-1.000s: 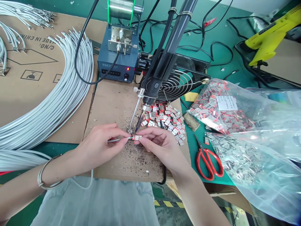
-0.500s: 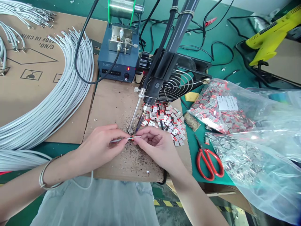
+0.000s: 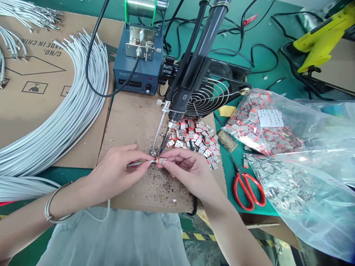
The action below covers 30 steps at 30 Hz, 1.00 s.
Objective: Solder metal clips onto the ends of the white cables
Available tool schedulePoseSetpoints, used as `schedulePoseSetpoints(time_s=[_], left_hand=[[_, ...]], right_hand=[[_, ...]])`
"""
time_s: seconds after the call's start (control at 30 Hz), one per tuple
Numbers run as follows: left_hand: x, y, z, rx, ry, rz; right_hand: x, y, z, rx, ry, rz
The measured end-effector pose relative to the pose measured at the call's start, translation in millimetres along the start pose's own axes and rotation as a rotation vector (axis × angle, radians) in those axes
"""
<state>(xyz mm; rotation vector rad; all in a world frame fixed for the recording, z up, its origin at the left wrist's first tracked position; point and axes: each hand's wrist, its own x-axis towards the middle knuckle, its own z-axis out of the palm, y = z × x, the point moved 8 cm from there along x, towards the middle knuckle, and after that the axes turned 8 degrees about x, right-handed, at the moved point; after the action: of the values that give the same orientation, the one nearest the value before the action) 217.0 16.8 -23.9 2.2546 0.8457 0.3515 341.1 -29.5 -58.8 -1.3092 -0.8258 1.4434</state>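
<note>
My left hand [image 3: 118,171] pinches the end of a thin white wire [image 3: 138,163] and holds it level over a brown cardboard sheet [image 3: 133,122]. My right hand [image 3: 190,170] pinches a small red and white part [image 3: 161,160] against the wire's tip. Both meet just under the tip of a fixed soldering iron [image 3: 166,138], which hangs from a black arm [image 3: 194,74]. A pile of the same small parts [image 3: 196,138] lies right behind my right hand.
A blue solder feeder box [image 3: 137,70] with a solder spool stands at the back, a black fan [image 3: 208,96] beside it. A big bundle of white wires [image 3: 63,114] curves at left. Red scissors [image 3: 246,188], plastic bags of parts [image 3: 277,133] and a yellow glue gun [image 3: 321,40] lie at right.
Both hands stay pinched together under the iron tip; the right fingers have shifted slightly on the part. The view has tipped down a little.
</note>
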Motion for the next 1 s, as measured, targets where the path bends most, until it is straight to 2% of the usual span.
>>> schedulePoseSetpoints(time_s=[0.47, 0.6, 0.73, 1.0], left_hand=[[1.1, 0.9, 1.4, -0.018, 0.000, 0.004], [0.8, 1.3, 1.0, 0.011, 0.002, 0.013], [1.0, 1.8, 1.1, 0.050, -0.003, 0.020], [0.9, 2.0, 1.4, 0.074, 0.002, 0.024]], right_hand=[[-0.6, 0.8, -1.5, 0.034, -0.006, 0.000], [0.5, 3.2, -2.3, -0.008, 0.038, 0.016], [1.4, 3.6, -1.9, -0.098, 0.097, -0.030], [2.4, 3.3, -1.1, -0.131, 0.102, -0.043]])
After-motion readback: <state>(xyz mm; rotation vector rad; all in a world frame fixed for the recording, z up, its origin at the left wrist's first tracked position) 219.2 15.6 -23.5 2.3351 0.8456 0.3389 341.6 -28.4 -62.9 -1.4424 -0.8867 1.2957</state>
